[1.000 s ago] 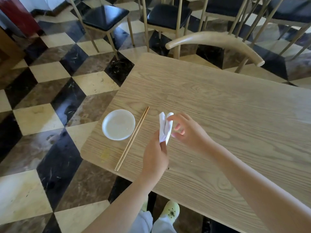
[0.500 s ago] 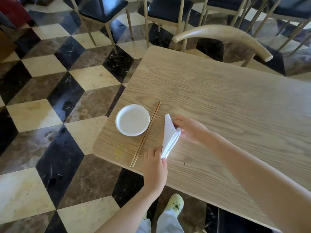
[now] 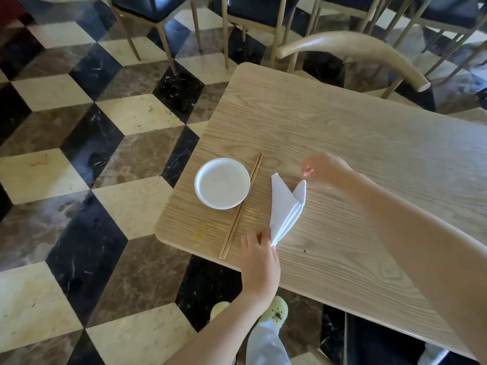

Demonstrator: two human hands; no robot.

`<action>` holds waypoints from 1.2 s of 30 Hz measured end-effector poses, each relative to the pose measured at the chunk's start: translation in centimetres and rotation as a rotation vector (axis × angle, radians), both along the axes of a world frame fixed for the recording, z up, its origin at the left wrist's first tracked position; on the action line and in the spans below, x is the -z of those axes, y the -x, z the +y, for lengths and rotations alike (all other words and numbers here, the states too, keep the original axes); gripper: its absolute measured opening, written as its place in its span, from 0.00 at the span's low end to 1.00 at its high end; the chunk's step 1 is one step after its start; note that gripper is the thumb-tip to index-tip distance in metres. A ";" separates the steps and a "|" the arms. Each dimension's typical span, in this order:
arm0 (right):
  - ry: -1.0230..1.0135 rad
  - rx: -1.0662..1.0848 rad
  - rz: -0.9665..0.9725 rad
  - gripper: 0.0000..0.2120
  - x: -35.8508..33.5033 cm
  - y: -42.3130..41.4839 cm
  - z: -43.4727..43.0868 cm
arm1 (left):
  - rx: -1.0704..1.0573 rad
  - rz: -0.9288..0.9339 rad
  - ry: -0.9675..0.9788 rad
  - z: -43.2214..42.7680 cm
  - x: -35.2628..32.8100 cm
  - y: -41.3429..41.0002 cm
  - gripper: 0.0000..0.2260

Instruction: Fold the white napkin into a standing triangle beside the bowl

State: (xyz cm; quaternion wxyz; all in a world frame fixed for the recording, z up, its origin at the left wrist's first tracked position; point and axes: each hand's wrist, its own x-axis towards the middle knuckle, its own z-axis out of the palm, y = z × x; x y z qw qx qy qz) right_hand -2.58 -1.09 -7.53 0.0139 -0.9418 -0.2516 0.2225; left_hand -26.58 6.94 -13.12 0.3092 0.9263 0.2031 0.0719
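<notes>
The white napkin [image 3: 286, 209] sits on the bench [image 3: 355, 133] as a narrow folded wedge that appears propped on its edges. It is at about 3 o'clock of the bowl [image 3: 222, 183], with the pair of chopsticks [image 3: 241, 206] lying between the two. Its layers meet in a point at the 6 o'clock end and fan apart toward 12 o'clock, where two peaks show, one reaching farther than the other. That spread looks deliberate: splayed far ends give the fold a footing, while the closed end works as a hinge.

The left hand [image 3: 259, 264] is at that 6 o'clock point. Its thumb and fingers appear to pinch the tip, probably to anchor the fold so the layers do not slide open on the smooth wood. The right hand [image 3: 324, 168] hovers at about 1 o'clock of the napkin, near the shorter peak but apart from it. It is blurred, so whether its fingers are spread or curled cannot be told.

Judging by the shape and the spot, the folding seems nearly done and the place is right. What remains is for the left hand to let go and leave the napkin standing. The cloth looks soft, so it may sag or tip toward the chopsticks once released.
</notes>
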 end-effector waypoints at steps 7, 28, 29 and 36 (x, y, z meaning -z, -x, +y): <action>-0.099 0.167 0.300 0.13 0.7 1.7 6.1 | -0.022 -0.097 0.017 0.1 0.1 1.2 0.19; -0.424 0.793 0.057 0.13 0.3 3.0 0.5 | 0.083 0.044 -0.093 1.6 -0.1 1.3 0.09; -0.410 0.826 0.067 0.12 0.5 4.0 -0.3 | 0.091 0.073 -0.116 1.7 -0.1 1.4 0.09; -0.500 0.851 0.285 0.09 2.1 12.1 -2.8 | 0.296 0.393 -0.215 2.4 -2.0 1.9 0.13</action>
